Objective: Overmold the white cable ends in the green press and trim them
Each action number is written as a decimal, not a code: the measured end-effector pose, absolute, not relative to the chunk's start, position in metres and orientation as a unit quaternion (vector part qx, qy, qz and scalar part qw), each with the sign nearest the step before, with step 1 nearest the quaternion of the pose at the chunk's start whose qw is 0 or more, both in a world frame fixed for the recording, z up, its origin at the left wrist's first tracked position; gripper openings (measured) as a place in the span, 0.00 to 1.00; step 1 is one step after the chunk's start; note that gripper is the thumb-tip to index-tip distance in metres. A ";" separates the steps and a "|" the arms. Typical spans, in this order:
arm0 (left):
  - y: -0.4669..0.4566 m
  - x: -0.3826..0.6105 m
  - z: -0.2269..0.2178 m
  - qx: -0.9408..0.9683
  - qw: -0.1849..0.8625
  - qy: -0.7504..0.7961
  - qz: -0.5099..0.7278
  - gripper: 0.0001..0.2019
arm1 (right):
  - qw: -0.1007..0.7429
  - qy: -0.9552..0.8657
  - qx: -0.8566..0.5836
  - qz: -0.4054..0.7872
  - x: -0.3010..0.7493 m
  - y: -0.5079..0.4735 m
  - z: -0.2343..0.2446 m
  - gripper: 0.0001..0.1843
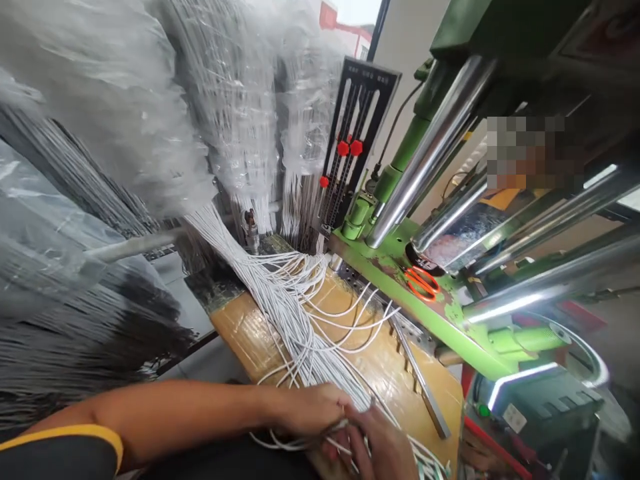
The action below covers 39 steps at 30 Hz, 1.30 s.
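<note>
My left hand (320, 408) and my right hand (384, 441) come together at the bottom centre, over the near end of the wooden board (250, 333). Both are closed, with fingers curled around white cable (341, 425); some fingertips are hidden or blurred. Beneath and beyond them runs a thick bundle of white cables (280, 313), fanning out across the board. A few cables loop off to the right towards the green machine. Their near ends spread out past my right hand at the lower edge.
A green press (440, 313) with steel columns stands right, orange-handled scissors (423, 284) on its base. A metal bar with pegs (420, 377) lies on the board. Plastic-wrapped cable bundles (230, 113) hang left. Behind is a black slotted plate (360, 120) with red knobs.
</note>
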<state>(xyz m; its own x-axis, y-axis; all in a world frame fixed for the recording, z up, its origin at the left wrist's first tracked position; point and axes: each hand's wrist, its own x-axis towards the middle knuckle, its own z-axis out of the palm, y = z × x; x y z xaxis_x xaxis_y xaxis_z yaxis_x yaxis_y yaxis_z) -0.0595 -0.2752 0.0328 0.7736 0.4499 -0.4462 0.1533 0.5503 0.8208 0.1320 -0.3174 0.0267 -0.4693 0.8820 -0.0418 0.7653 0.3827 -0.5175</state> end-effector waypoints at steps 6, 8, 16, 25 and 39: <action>-0.261 -0.079 0.046 0.396 0.838 0.346 0.146 0.23 | 0.160 -0.711 -0.558 0.396 0.149 -0.302 0.069 0.21; -0.256 -0.085 0.046 0.456 0.812 0.327 0.160 0.23 | 0.160 -0.698 -0.572 0.400 0.166 -0.301 0.072 0.16; -0.257 -0.067 0.031 0.543 0.798 0.255 0.064 0.21 | 0.150 -0.772 -0.531 0.314 0.153 -0.310 0.074 0.08; -0.254 -0.041 0.037 0.474 0.831 0.248 0.151 0.21 | 0.297 -0.647 -0.548 0.440 0.140 -0.305 0.050 0.25; -0.252 -0.043 0.037 0.559 0.701 0.386 0.215 0.12 | 0.142 -0.651 -0.725 0.174 0.223 -0.278 0.020 0.13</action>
<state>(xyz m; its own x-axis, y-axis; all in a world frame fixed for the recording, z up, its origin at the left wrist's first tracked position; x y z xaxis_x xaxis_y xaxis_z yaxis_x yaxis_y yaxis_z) -0.0433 -0.2521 0.0371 0.6099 0.7332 -0.3007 0.1300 0.2817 0.9507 0.2232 -0.2783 0.0204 0.0919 0.9936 -0.0662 0.8946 -0.1116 -0.4327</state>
